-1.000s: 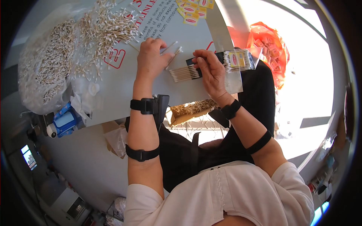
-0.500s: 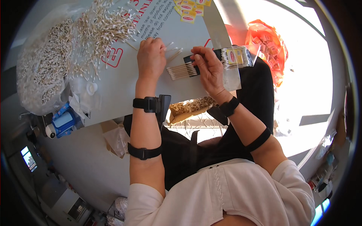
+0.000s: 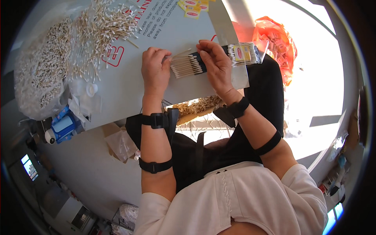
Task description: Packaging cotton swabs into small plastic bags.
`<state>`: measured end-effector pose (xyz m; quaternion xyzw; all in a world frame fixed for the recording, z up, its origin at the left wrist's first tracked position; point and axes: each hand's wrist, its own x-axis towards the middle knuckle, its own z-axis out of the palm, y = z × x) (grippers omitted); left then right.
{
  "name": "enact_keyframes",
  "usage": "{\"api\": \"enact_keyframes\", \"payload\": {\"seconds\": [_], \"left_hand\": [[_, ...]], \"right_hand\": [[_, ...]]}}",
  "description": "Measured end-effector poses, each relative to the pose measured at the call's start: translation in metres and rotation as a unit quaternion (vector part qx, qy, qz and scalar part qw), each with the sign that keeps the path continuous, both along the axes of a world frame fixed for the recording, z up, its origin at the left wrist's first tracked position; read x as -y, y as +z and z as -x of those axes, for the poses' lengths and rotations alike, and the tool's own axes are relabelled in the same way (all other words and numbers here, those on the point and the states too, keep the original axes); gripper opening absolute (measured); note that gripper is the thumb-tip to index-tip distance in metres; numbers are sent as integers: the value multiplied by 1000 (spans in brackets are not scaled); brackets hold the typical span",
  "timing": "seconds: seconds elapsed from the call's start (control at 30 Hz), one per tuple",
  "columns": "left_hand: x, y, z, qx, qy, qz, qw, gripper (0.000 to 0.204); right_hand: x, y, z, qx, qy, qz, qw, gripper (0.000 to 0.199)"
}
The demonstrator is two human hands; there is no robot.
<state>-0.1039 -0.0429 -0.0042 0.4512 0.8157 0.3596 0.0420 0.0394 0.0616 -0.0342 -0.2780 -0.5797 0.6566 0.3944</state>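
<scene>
Left hand has neared the swabs, slim sticks with bulbous white tips; right hand alongside; both curled, grasp indiscernible.

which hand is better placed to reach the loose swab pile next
Probably the left hand: it is nearer the loose swab pile, while the right hand is farther off, by the dark strip.

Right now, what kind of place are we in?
Maybe a small packing workshop: there's a big heap of loose swabs, a neat row of swabs lined up, and yellow cards on the table.
</scene>
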Motion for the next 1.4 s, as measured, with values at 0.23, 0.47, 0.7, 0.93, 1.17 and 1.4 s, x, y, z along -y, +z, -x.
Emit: {"api": "enact_keyframes", "payload": {"seconds": [0.23, 0.47, 0.7, 0.93, 1.17, 1.4], "left_hand": [[-15, 21, 12, -103, -111, 164, 975, 9], [-19, 25, 23, -104, -121, 189, 969, 10], [-13, 17, 19, -58, -119, 123, 984, 12], [-6, 6, 8, -56, -50, 42, 996, 12], [-5, 3, -3, -62, -54, 41, 996, 11], [9, -15, -30, 186, 60, -170, 966, 30]], "right_hand": [[-1, -1, -1, 12, 2, -19, 1000, 18], [0, 1, 0, 13, -3, -54, 998, 18], [0, 13, -4, 72, 17, -143, 987, 25], [5, 25, -13, 218, 99, -398, 886, 51], [-2, 18, -14, 222, 142, -454, 851, 53], [6, 17, -8, 70, 73, -202, 974, 39]]}}
